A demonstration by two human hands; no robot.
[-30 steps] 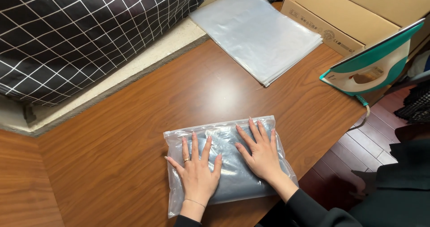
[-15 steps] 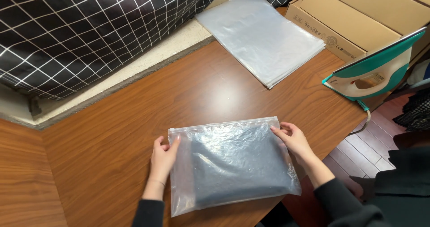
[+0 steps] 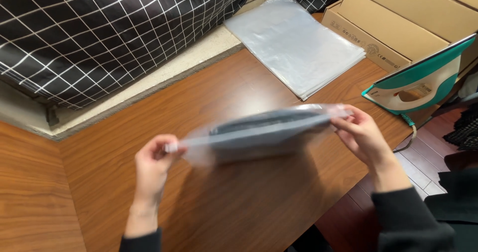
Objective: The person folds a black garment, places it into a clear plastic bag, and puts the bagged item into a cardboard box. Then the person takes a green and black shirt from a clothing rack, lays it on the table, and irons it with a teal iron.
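At frame centre, above the table (image 3: 239, 207), a clear bag (image 3: 264, 132) containing folded grey cloth (image 3: 269, 125) is pinched at its ends by left hand (image 3: 152, 165) and right hand (image 3: 361, 135); empty bags (image 3: 294, 43) lie upper right.

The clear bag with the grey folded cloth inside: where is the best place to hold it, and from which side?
Probably its two short ends, one from each side. The clear bag is lifted edge-on above the table, and the left hand and right hand pinch opposite end strips, clear of the cloth bulge.
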